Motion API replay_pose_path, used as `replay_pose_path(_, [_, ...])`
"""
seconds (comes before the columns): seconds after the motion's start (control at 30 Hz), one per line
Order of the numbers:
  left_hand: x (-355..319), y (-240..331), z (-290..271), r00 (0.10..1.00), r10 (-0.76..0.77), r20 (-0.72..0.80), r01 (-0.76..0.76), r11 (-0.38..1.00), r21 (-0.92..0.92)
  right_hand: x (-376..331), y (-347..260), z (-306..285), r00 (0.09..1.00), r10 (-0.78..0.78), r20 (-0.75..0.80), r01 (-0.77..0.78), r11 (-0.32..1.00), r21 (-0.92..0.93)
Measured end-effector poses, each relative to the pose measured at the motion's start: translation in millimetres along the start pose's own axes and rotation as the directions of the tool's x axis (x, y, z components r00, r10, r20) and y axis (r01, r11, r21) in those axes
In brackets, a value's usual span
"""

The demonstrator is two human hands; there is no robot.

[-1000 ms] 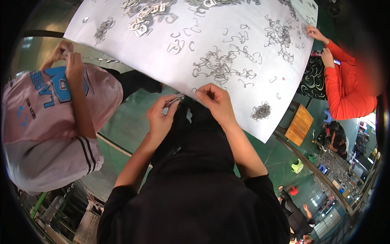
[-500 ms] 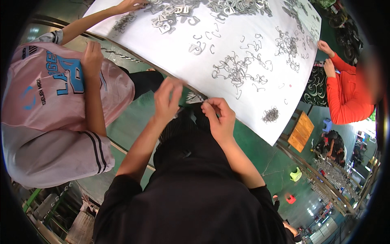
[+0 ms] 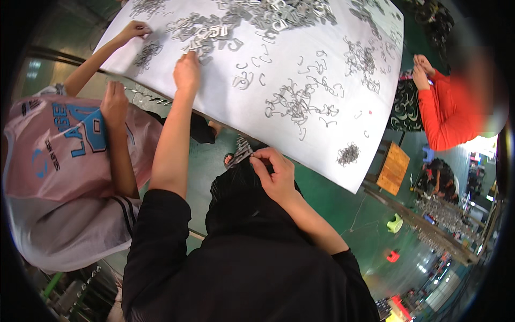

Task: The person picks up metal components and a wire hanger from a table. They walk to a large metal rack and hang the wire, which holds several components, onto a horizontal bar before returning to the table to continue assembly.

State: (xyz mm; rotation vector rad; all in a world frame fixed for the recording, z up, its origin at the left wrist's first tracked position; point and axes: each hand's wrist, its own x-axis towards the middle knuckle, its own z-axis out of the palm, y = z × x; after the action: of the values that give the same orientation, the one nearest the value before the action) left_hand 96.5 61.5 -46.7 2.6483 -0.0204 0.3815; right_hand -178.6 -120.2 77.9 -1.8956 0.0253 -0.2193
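My left hand (image 3: pixel 186 74) reaches over the white table to the near edge of a heap of flat grey metal pieces (image 3: pixel 212 33) with hooked shapes. Its fingers are drawn together, and whatever is between them is hidden. Just off the table's near edge, my right hand (image 3: pixel 277 173) pinches the end of a row of thin silvery metal pieces (image 3: pixel 244 147) above my lap. How those pieces are joined is too small to tell. Right of the heap lie a few loose wire hooks (image 3: pixel 262 60) and a tangled pile of them (image 3: pixel 295 104).
On the left, a co-worker in a pink and grey shirt (image 3: pixel 64 134) has a hand (image 3: pixel 134 29) over the table (image 3: pixel 214 96). Another in red (image 3: pixel 450 110) works at the right edge. A small dark wire pile (image 3: pixel 348 154) lies near the front corner, with a wooden stool (image 3: pixel 394 169) beyond.
My left hand has moved from above my lap, forward and left to the metal heap. My right hand stays by my lap, still pinching. The view has shifted slightly.
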Motion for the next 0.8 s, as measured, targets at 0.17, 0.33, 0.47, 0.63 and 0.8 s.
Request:
replay_pose_path(0.17, [-44.1,28.9,-44.9,0.991,0.117,-0.065,-0.123,0.986,-0.111,-0.3,15.7,0.3,1.000,-0.014,-0.014,0.014,1.000,-0.006])
replay_pose_path(0.33, [-117.9,62.1,-91.9,0.900,-0.028,0.436,0.341,0.666,-0.663,5.5,17.8,-5.7,1.000,-0.030,0.001,0.030,0.999,-0.012])
replay_pose_path(0.47, [-157.1,85.6,-110.2,0.877,0.038,0.480,0.356,0.619,-0.700,9.6,23.0,-7.4,0.999,-0.043,-0.003,0.042,0.999,-0.021])
replay_pose_path(0.63, [-163.8,109.5,-138.6,0.844,0.210,0.493,0.161,0.778,-0.607,14.0,31.4,-12.3,0.996,-0.085,-0.005,0.085,0.996,-0.040])
replay_pose_path(0.8, [-167.1,124.2,-145.1,0.891,0.227,0.394,0.078,0.778,-0.624,14.5,34.8,-23.0,0.996,-0.085,-0.002,0.085,0.993,-0.078])
